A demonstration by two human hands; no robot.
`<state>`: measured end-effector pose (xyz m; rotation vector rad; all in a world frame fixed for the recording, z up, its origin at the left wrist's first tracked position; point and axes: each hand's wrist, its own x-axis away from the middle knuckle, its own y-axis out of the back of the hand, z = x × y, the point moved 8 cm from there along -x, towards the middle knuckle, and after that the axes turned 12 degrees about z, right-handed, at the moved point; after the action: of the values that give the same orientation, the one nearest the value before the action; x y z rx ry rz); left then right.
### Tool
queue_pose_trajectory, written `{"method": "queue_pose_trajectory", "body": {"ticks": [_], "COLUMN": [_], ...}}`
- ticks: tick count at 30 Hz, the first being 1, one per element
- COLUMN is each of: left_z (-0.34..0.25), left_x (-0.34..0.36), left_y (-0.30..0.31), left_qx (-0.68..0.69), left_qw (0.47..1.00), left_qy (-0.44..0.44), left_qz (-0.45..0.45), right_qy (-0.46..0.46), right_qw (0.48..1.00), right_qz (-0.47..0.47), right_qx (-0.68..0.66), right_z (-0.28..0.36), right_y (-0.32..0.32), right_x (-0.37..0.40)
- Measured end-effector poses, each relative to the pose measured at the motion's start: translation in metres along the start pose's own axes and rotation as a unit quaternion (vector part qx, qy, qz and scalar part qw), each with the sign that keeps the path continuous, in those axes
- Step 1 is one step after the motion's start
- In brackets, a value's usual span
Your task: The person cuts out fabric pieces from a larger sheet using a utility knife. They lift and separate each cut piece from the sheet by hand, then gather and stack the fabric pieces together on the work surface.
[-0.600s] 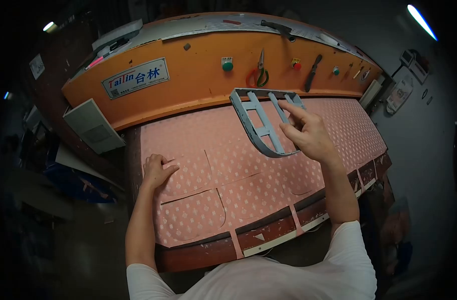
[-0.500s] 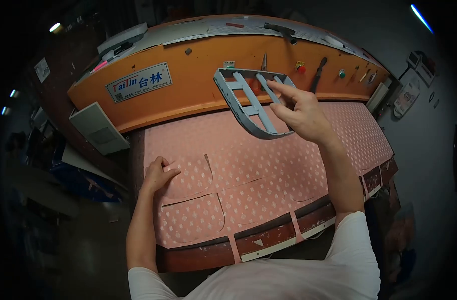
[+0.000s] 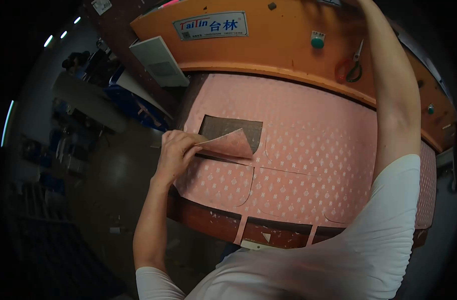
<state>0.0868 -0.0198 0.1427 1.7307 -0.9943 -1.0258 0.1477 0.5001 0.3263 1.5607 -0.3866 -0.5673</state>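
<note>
The left hand (image 3: 176, 156) grips a pink piece (image 3: 232, 144), curled partly out of its hole (image 3: 228, 128) in the sheet (image 3: 301, 145) on the table (image 3: 201, 212). The right hand is out of view, its state unknown. Other outlined pieces (image 3: 216, 183) lie flat, unlifted.

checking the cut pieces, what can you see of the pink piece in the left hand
The pink piece looks thin and flexible, perhaps fabric or vinyl, with faint mottling and neat edges. The left hand grips its left end; it is partly raised and bent, one corner pointing up. It partly covers an opening in the patterned pink sheet, where a dark surface shows.
</note>
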Motion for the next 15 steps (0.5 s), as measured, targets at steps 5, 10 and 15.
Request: {"method": "queue_pose_trajectory", "body": {"ticks": [5,10,15], "left_z": [0.011,0.012,0.013], "left_x": [-0.003,-0.029,-0.054], "left_y": [-0.008,-0.013,-0.018], "left_qx": [-0.007,-0.009,0.019], "left_qw": [1.0,0.999,0.995], "left_qy": [0.021,0.034,0.055], "left_qz": [0.005,0.04,0.077], "right_qy": [0.102,0.186,0.176], "right_qw": [0.99,0.939,0.786], "right_qz": [-0.06,-0.274,-0.592], "right_qx": [0.082,0.094,0.018], "right_z": [0.018,0.023,-0.019], "right_y": [-0.023,0.035,0.11], "right_x": [0.021,0.116,0.27]}}
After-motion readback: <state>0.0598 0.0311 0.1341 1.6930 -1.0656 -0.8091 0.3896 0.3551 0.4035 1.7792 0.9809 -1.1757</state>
